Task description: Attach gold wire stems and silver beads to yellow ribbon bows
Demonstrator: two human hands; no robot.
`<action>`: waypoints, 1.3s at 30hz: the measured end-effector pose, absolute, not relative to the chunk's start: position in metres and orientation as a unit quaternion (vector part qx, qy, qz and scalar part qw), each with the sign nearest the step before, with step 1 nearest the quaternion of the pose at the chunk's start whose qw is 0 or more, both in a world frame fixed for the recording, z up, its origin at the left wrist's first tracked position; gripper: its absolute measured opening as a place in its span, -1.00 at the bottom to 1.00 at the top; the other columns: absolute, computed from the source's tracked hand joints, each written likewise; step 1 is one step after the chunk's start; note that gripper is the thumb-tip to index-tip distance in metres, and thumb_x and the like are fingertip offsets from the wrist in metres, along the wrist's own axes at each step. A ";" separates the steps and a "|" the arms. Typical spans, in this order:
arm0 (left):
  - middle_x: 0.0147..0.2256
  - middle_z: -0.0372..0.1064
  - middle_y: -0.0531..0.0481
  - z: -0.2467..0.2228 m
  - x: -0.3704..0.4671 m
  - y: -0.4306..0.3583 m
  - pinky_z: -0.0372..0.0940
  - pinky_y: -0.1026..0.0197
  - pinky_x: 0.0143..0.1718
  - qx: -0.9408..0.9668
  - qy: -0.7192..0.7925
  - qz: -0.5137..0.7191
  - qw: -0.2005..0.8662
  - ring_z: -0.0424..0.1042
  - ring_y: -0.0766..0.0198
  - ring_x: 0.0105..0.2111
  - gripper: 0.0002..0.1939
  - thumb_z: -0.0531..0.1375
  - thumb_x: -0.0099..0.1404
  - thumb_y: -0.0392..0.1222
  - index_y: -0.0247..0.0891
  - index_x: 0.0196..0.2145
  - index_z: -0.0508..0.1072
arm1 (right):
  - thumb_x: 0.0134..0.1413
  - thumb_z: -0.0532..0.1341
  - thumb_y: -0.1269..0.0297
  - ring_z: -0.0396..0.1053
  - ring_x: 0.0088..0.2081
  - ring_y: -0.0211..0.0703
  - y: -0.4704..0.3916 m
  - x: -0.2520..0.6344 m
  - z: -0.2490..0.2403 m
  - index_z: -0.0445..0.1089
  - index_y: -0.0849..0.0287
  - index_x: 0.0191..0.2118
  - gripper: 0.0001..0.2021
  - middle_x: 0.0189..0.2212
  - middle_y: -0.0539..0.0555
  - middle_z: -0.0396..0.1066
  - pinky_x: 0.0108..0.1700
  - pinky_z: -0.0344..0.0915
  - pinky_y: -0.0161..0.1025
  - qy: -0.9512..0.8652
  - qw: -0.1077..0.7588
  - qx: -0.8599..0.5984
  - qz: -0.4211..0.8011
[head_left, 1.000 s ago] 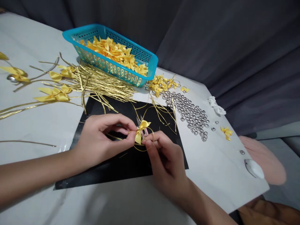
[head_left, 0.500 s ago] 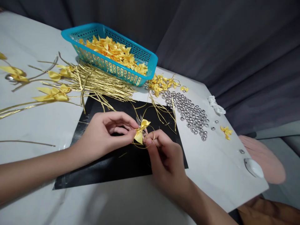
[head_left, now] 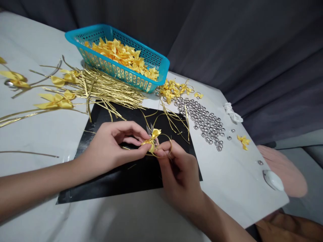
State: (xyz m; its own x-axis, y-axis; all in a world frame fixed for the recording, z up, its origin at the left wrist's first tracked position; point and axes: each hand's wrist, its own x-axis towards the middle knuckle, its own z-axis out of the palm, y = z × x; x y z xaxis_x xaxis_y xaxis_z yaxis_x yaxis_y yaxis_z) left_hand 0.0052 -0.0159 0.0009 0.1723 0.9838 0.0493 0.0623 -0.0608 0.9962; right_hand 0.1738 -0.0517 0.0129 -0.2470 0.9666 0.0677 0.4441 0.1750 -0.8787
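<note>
Above a black mat (head_left: 111, 181), my left hand (head_left: 118, 141) pinches a yellow ribbon bow (head_left: 154, 135) between thumb and forefinger. My right hand (head_left: 179, 164) is closed just to the right of the bow, its thumb and finger gripping a thin gold cord (head_left: 169, 137) that loops around beside the bow. Partly hidden behind the bow, scissors (head_left: 149, 128) lie on the mat with their blades showing. Gold cords (head_left: 113, 90) are heaped beyond the left hand.
A blue basket (head_left: 164, 69) holds many yellow bows. Silver beads (head_left: 207, 122) are spread at the right, near more bows (head_left: 173, 90). Farther right are a white cloth piece (head_left: 232, 113), a single yellow bow (head_left: 243, 142) and a white rounded object (head_left: 273, 180). Loose bows (head_left: 57, 101) lie left.
The bow has turned between my left fingers and shows less of its lower part. The cord loop has shifted right and up over my right fingertips.
</note>
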 end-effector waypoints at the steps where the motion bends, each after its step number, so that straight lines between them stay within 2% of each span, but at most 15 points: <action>1: -0.47 0.52 0.08 0.000 0.005 -0.016 0.45 0.43 -0.41 0.572 0.457 0.452 0.509 0.51 0.33 -0.48 -0.92 0.32 -0.02 -0.30 -0.21 -0.49 0.49 | 0.26 0.00 0.32 -0.04 -0.64 -0.40 -0.051 0.174 0.012 0.21 0.16 -0.38 -0.82 -0.63 -0.11 0.05 -0.61 -0.09 -0.37 -0.689 0.338 -0.511 0.387; 7: -0.48 0.51 0.07 0.000 0.004 -0.019 0.46 0.39 -0.40 0.578 0.459 0.451 0.502 0.51 0.31 -0.47 -0.93 0.31 0.00 -0.30 -0.21 -0.50 0.48 | 0.25 0.00 0.33 -0.02 -0.64 -0.39 -0.052 0.173 0.013 0.20 0.16 -0.38 -0.84 -0.63 -0.11 0.06 -0.61 -0.07 -0.38 -0.697 0.326 -0.511 0.383; 14: -0.52 0.51 0.09 0.004 0.006 -0.018 0.43 0.44 -0.47 0.576 0.466 0.460 0.490 0.49 0.34 -0.52 -0.95 0.27 -0.03 -0.34 -0.23 -0.54 0.51 | 0.23 0.01 0.38 -0.06 -0.67 -0.42 -0.051 0.172 0.012 0.20 0.16 -0.37 -0.87 -0.66 -0.15 0.01 -0.63 -0.12 -0.40 -0.698 0.326 -0.512 0.379; 20: -0.52 0.53 0.11 0.004 0.006 -0.019 0.41 0.46 -0.50 0.579 0.474 0.464 0.474 0.49 0.36 -0.56 -0.95 0.28 -0.01 -0.33 -0.22 -0.53 0.53 | 0.23 0.01 0.42 -0.03 -0.65 -0.43 -0.052 0.172 0.009 0.19 0.16 -0.36 -0.87 -0.62 -0.13 0.06 -0.62 -0.10 -0.40 -0.700 0.339 -0.497 0.385; 23: -0.51 0.53 0.14 0.003 0.006 -0.022 0.42 0.47 -0.49 0.606 0.479 0.470 0.426 0.50 0.38 -0.55 -0.93 0.27 0.01 -0.33 -0.20 -0.51 0.52 | 0.23 0.01 0.41 -0.03 -0.65 -0.42 -0.054 0.171 0.007 0.18 0.16 -0.36 -0.88 -0.62 -0.13 0.06 -0.60 -0.08 -0.39 -0.701 0.348 -0.495 0.378; 27: -0.49 0.54 0.16 0.003 0.003 -0.027 0.43 0.44 -0.44 0.670 0.464 0.489 0.310 0.50 0.39 -0.53 -0.91 0.28 0.04 -0.33 -0.15 -0.49 0.51 | 0.22 0.00 0.46 -0.04 -0.64 -0.41 -0.057 0.168 0.003 0.19 0.16 -0.28 -0.91 -0.61 -0.14 0.05 -0.59 -0.04 -0.38 -0.708 0.365 -0.470 0.380; 32: -0.45 0.55 0.15 -0.001 -0.001 -0.029 0.44 0.42 -0.44 0.710 0.412 0.523 0.229 0.52 0.38 -0.50 -0.90 0.28 0.09 -0.32 -0.13 -0.43 0.50 | 0.18 -0.02 0.57 0.00 -0.60 -0.43 -0.057 0.162 -0.001 0.17 0.15 -0.21 -0.82 -0.55 -0.13 0.08 -0.54 0.04 -0.42 -0.726 0.442 -0.412 0.329; 35: -0.43 0.54 0.17 -0.006 -0.001 -0.030 0.45 0.42 -0.41 0.693 0.409 0.533 0.261 0.52 0.39 -0.47 -0.86 0.29 0.09 -0.34 -0.12 -0.39 0.50 | 0.16 -0.02 0.61 0.08 -0.54 -0.42 -0.057 0.160 -0.004 0.16 0.14 -0.18 -0.77 -0.48 -0.10 0.15 -0.48 0.10 -0.42 -0.732 0.464 -0.391 0.309; 39: -0.40 0.54 0.19 -0.007 0.002 -0.031 0.47 0.43 -0.42 0.657 0.429 0.540 0.303 0.50 0.42 -0.51 -0.80 0.29 0.10 -0.32 -0.09 -0.29 0.51 | 0.18 -0.02 0.60 0.05 -0.54 -0.42 -0.056 0.160 -0.005 0.18 0.14 -0.21 -0.80 -0.49 -0.10 0.13 -0.48 0.08 -0.41 -0.730 0.458 -0.398 0.316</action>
